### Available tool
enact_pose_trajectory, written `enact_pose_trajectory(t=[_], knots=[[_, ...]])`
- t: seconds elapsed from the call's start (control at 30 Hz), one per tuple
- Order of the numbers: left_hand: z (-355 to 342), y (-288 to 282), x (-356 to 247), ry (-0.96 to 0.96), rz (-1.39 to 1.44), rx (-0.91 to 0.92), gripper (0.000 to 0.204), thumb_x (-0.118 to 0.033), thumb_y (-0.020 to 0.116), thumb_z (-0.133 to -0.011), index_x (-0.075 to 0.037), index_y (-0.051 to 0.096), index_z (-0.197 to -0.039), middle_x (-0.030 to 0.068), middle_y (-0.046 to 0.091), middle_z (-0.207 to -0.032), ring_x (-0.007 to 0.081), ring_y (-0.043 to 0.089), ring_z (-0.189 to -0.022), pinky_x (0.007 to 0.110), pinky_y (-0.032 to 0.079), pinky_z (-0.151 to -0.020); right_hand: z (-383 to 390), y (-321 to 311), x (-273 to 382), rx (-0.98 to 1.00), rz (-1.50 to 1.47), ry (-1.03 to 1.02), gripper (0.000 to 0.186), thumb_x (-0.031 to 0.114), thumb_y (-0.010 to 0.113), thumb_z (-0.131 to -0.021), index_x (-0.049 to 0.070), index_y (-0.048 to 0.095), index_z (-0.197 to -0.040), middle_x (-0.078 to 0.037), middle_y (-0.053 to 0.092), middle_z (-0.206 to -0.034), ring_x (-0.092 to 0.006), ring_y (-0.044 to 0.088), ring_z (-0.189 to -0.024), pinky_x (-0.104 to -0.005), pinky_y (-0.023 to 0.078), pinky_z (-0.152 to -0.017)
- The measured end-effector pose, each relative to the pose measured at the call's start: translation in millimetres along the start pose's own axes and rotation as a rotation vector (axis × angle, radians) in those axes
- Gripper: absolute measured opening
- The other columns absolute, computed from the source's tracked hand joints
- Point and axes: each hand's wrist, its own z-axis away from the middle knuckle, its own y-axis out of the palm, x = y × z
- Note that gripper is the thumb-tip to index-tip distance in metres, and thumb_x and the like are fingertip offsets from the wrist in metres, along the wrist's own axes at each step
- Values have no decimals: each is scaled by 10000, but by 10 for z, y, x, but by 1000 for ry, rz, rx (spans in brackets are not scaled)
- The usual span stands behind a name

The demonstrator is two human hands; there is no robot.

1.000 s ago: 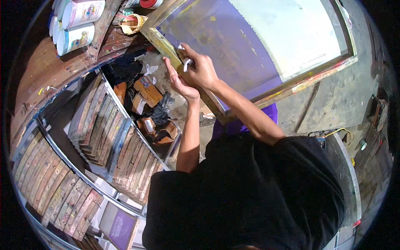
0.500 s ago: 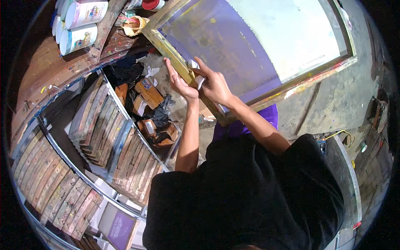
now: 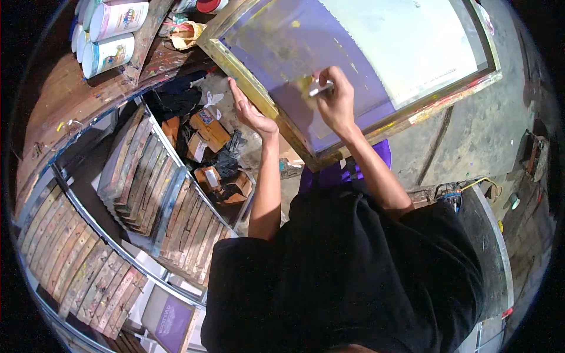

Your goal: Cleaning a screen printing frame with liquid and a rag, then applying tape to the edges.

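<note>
We've got the wood-framed screen (image 3: pixel 263 101) across the upper middle to upper right, purple mesh (image 3: pixel 282 53) on its left half, white on the right. Left hand (image 3: pixel 255 117) is palm up along its left rail, fingers straight and not gripping; can't tell if it bears weight. Right hand (image 3: pixel 338 101) is over the mesh, fingers pinching a small white piece (image 3: pixel 321 89), blurred, material unclear. We'd rate the screen bulky, moderately light, rails stiff, mesh taut and easy to dent or tear; smeared rails may be slick. Take it by the wood on opposite sides, keep fingertips off the mesh. The white piece we'd guess light; a pinch suits it. Containers: tubs (image 3: pixel 112 55) stacked upper left, contents hidden from us; yellowish cup (image 3: pixel 194 39) beside the screen's upper-left corner, something reddish-brown inside, can't make out what. Cardboard boxes (image 3: pixel 209 129) left of centre, contents unclear, black plastic (image 3: pixel 226 162) bunched among them. Metal rack (image 3: pixel 188 175) lower left holds rows of wooden frames (image 3: pixel 76 250).
</note>
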Motion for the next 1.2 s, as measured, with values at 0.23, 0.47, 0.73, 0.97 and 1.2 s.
enact_pose_trajectory(t=[0.23, 0.47, 0.73, 0.97, 1.2], knots=[[6, -13, 2, -28, 37, 7, 682, -395, 265, -1015, 96, 218, -1487, 237, 180, -1580, 319, 187, -1473, 418, 145, -1201, 108, 165, -50, 11, 425, -329, 402, -24, 556, -812, 41, 620, -1204, -183, 598, -1224, -294, 598, -1130, -376, 516, -890], [1, 7, -18, -49, 73, -2, 672, -390, 275, -1015, 82, 224, -1491, 229, 173, -1585, 318, 188, -1473, 418, 146, -1201, 182, 61, -323, 159, 576, -483, 405, 6, 627, -799, 23, 635, -1203, -199, 522, -1332, -358, 532, -1206, -400, 483, -962], [10, 20, -34, -83, 10, -5, 669, -384, 283, -1013, 85, 231, -1487, 238, 185, -1579, 328, 213, -1464, 423, 173, -1197, 635, 545, -53, 131, 23, -219, 340, -8, 658, -805, 9, 669, -1144, -202, 670, -1075, -346, 643, -1039, -409, 532, -872], [4, -6, 64, -26, -7, -24, 656, -372, 296, -1010, 95, 269, -1471, 263, 217, -1560, 345, 236, -1453, 433, 187, -1193, 749, 502, -185, 134, -59, -133, 285, -6, 668, -787, 35, 710, -1066, -209, 687, -1035, -371, 682, -887, -401, 548, -779], [25, 16, 7, -42, -84, -26, 657, -373, 308, -1008, 97, 282, -1465, 259, 225, -1559, 343, 263, -1443, 434, 216, -1182, 871, 390, -33, 133, -68, -23, 322, -41, 615, -772, 43, 707, -1069, -233, 680, -982, -355, 690, -853, -376, 544, -720]])
